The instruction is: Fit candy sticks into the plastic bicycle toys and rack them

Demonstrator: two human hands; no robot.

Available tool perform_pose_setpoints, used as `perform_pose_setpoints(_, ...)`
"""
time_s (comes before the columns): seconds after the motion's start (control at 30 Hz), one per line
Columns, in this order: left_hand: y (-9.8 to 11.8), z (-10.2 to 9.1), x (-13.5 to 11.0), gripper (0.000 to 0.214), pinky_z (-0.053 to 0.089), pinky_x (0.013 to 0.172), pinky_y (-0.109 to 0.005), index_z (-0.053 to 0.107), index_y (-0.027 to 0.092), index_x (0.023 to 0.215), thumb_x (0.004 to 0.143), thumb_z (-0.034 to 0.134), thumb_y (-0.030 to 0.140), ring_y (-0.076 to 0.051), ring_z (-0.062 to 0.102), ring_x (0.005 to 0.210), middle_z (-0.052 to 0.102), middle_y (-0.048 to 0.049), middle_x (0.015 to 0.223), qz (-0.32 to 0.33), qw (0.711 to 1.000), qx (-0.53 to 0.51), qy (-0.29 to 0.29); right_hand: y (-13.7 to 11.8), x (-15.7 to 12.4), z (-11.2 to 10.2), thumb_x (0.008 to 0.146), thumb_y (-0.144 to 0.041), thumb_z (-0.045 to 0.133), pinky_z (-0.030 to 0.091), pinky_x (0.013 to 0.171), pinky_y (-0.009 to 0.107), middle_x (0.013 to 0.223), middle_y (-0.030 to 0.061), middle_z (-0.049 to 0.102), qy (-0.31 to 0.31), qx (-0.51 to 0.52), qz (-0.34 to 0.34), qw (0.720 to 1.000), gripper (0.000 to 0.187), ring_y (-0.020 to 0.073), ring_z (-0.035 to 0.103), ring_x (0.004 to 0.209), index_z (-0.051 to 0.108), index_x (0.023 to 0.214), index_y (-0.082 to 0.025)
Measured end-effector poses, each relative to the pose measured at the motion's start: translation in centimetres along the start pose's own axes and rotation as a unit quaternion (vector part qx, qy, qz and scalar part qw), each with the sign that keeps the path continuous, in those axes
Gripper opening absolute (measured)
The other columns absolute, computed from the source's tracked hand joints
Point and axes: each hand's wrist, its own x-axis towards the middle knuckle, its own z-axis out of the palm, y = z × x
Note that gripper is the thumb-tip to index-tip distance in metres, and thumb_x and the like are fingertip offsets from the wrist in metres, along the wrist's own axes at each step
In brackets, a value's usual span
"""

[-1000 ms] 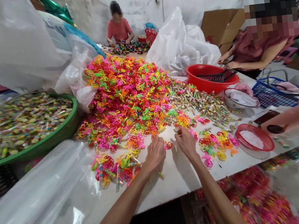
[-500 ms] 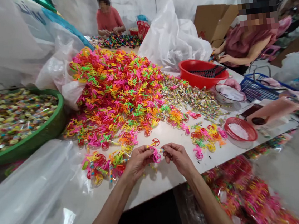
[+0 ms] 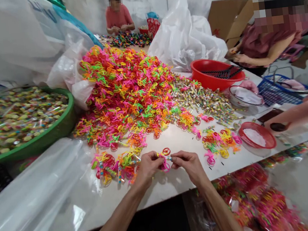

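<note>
Just above the white table, my left hand (image 3: 148,168) pinches small plastic pieces: a pink one (image 3: 165,166) and a yellow-and-red one with a wheel-like ring (image 3: 166,151). My right hand (image 3: 189,165) has thumb and fingertips closed on a short striped tube (image 3: 169,158). The tube's end meets the plastic pieces between my hands; how they join is too small to make out. To the left of my hands lies a loose cluster of similar coloured pieces with striped tubes (image 3: 119,174). Another small cluster (image 3: 219,141) lies to the right.
A tall heap of bright plastic pieces (image 3: 128,85) fills the table's middle, small tubes (image 3: 204,98) beside it. A green tub (image 3: 71,106) is left; a red basin (image 3: 208,81), red basket (image 3: 269,141) and pink bottle (image 3: 295,116) are right. Two co-workers sit beyond.
My view has shifted slightly left, so the scene sits further right. My hands have come closer together, and the tube is pressed nearer to the pink piece.
</note>
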Motion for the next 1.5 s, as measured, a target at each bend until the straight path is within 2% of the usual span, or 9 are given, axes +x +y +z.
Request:
perform_pose_setpoints(0.2, 1.3, -2.3, -0.9, 0.022, 0.040, 0.052, -0.026, 0.059, 0.015, 0.060, 0.065, 0.064, 0.036, -0.014, 0.053, 0.051, 0.059, -0.0020, 0.054, 0.055, 0.979, 0.193, -0.044, 0.4, -0.2, 0.5, 0.067, -0.039, 0.068, 0.047, 0.060, 0.031, 0.063, 0.0045, 0.067, -0.039, -0.099, -0.005, 0.994, 0.025, 0.0179, 0.060, 0.060, 0.070, 0.080, -0.017)
perform_pose_setpoints(0.33, 5.0, -6.2, -0.1, 0.022, 0.040, 0.078, -0.033, 0.064, 0.020, 0.093, 0.076, 0.053, 0.030, -0.023, 0.055, 0.091, 0.063, -0.0077, 0.098, 0.203, 0.836, 0.504, 0.073, 1.2, 1.5, 0.4, 0.071, -0.038, 0.062, 0.046, 0.065, 0.031, 0.086, 0.0077, 0.066, -0.018, -0.249, -0.098, 0.963, 0.025, 0.0203, 0.060, 0.073, 0.070, 0.086, -0.019)
perform_pose_setpoints(0.43, 7.1, -8.0, 2.5, 0.031, 0.033, 0.090, -0.037, 0.058, 0.022, 0.105, 0.076, 0.049, 0.018, -0.026, 0.046, 0.109, 0.056, -0.0094, 0.114, 0.193, 0.710, 0.670, 0.096, 2.0, 3.3, 0.6, 0.074, -0.034, 0.057, 0.045, 0.064, 0.030, 0.082, 0.0064, 0.062, 0.063, -0.320, -0.142, 0.935, 0.023, 0.0175, 0.058, 0.067, 0.068, 0.086, -0.018)
perform_pose_setpoints(0.53, 7.7, -7.2, 5.7, 0.032, 0.035, 0.086, -0.036, 0.056, 0.023, 0.107, 0.075, 0.051, 0.021, -0.026, 0.050, 0.104, 0.057, -0.0094, 0.111, 0.167, 0.675, 0.718, 0.041, 2.4, 4.3, 1.1, 0.074, -0.026, 0.053, 0.044, 0.063, 0.027, 0.077, 0.0042, 0.060, 0.085, -0.381, -0.143, 0.910, 0.018, 0.0154, 0.056, 0.065, 0.068, 0.082, -0.019)
perform_pose_setpoints(0.77, 6.8, -1.8, 10.2, 0.023, 0.037, 0.072, -0.031, 0.060, 0.019, 0.091, 0.079, 0.044, 0.031, -0.024, 0.057, 0.088, 0.064, -0.0096, 0.090, 0.203, 0.706, 0.678, 0.020, 1.0, 5.8, -1.3, 0.074, -0.018, 0.052, 0.042, 0.063, 0.024, 0.078, 0.0030, 0.062, 0.116, -0.401, -0.147, 0.897, 0.017, 0.0125, 0.056, 0.064, 0.067, 0.081, -0.018)
perform_pose_setpoints(0.87, 6.9, -1.7, 10.4, 0.023, 0.038, 0.065, -0.030, 0.061, 0.017, 0.078, 0.075, 0.047, 0.034, -0.025, 0.059, 0.078, 0.065, -0.0089, 0.077, 0.200, 0.717, 0.667, 0.034, -1.4, 7.0, -4.9, 0.077, -0.019, 0.049, 0.041, 0.068, 0.026, 0.086, 0.0053, 0.063, 0.184, -0.480, -0.151, 0.844, 0.020, 0.0147, 0.057, 0.071, 0.066, 0.088, -0.016)
perform_pose_setpoints(1.1, 7.2, -2.8, 6.9, 0.032, 0.044, 0.055, -0.026, 0.064, 0.013, 0.078, 0.064, 0.062, 0.042, -0.018, 0.060, 0.064, 0.065, -0.0052, 0.068, 0.094, 0.972, 0.215, 0.013, -4.3, 9.0, -8.1, 0.076, -0.027, 0.052, 0.036, 0.066, 0.026, 0.090, 0.0088, 0.063, 0.192, -0.676, -0.060, 0.709, 0.018, 0.0203, 0.056, 0.084, 0.067, 0.080, -0.018)
perform_pose_setpoints(1.27, 5.2, -2.4, 4.5, 0.031, 0.045, 0.054, -0.024, 0.065, 0.012, 0.072, 0.064, 0.066, 0.042, -0.015, 0.059, 0.062, 0.065, -0.0053, 0.069, 0.061, 0.996, 0.050, 0.040, -4.3, 10.1, -7.3, 0.076, -0.041, 0.053, 0.034, 0.060, 0.024, 0.078, 0.0042, 0.065, 0.110, -0.647, -0.049, 0.753, 0.025, 0.0182, 0.057, 0.076, 0.067, 0.076, -0.020)
perform_pose_setpoints(1.5, 2.0, 1.5, 3.6, 0.029, 0.047, 0.055, -0.024, 0.064, 0.011, 0.067, 0.061, 0.071, 0.038, -0.014, 0.060, 0.059, 0.066, -0.0072, 0.066, -0.003, 0.998, -0.060, 0.009, -6.8, 16.6, -6.2, 0.078, -0.043, 0.052, 0.039, 0.072, 0.028, 0.105, 0.0081, 0.060, 0.227, -0.588, -0.111, 0.769, 0.035, 0.0217, 0.052, 0.095, 0.064, 0.102, -0.021)
